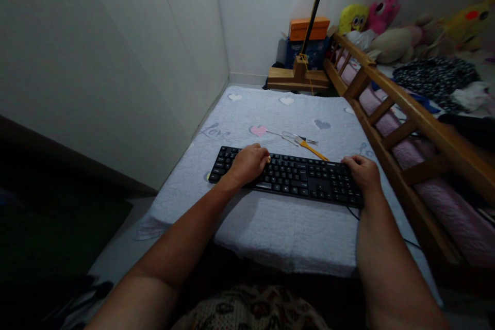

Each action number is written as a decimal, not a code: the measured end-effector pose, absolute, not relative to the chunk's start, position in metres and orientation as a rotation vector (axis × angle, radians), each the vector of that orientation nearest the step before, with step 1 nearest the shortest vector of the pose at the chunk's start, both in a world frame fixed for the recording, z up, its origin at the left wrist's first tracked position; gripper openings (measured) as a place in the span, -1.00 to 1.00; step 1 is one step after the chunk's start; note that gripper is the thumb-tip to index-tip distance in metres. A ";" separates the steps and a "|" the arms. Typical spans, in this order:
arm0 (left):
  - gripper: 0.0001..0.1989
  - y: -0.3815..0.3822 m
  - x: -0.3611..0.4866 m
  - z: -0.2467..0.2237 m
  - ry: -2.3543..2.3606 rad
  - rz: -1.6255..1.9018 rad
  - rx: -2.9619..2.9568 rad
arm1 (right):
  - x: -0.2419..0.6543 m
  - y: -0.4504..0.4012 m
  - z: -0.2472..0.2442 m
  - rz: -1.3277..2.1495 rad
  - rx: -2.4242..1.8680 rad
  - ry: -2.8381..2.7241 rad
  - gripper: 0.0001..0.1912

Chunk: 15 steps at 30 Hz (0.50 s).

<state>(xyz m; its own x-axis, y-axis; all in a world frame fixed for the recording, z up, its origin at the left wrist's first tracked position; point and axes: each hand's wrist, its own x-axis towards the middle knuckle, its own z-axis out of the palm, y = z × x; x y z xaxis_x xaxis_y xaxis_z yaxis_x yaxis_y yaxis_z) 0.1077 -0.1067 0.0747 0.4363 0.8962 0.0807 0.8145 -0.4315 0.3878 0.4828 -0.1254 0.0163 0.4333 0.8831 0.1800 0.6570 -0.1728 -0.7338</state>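
Note:
A black keyboard (pixel 297 178) lies across a pale quilted mat (pixel 270 221) printed with hearts. My left hand (pixel 249 162) rests on the keyboard's left half with fingers curled, and a small pale object shows at its fingertips. My right hand (pixel 361 172) sits on the keyboard's right end, fingers curled over the far edge. Just beyond the keyboard lie a yellow-handled tool (pixel 313 150) and thin metal tweezers (pixel 288 136).
A wooden bed rail (pixel 406 113) runs along the right, with plush toys (pixel 371 15) and clothes behind it. A dark pole (pixel 315 7) stands in a wooden base (pixel 297 77) at the far end, by an orange box (pixel 309 28). White walls close the left side.

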 end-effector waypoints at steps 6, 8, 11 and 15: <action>-0.73 -0.098 0.116 0.070 1.535 0.323 2.454 | 0.481 -0.126 0.017 0.359 -1.920 -1.308 -0.66; -0.73 -0.100 0.116 0.071 1.527 0.283 2.469 | 0.480 -0.126 0.017 0.365 -1.929 -1.308 -0.67; -0.72 -0.104 0.114 0.074 1.507 0.227 2.495 | 0.480 -0.126 0.018 0.366 -1.920 -1.297 -0.67; -0.72 -0.111 0.110 0.084 1.454 0.129 2.525 | 0.479 -0.126 0.019 0.371 -1.912 -1.276 -0.66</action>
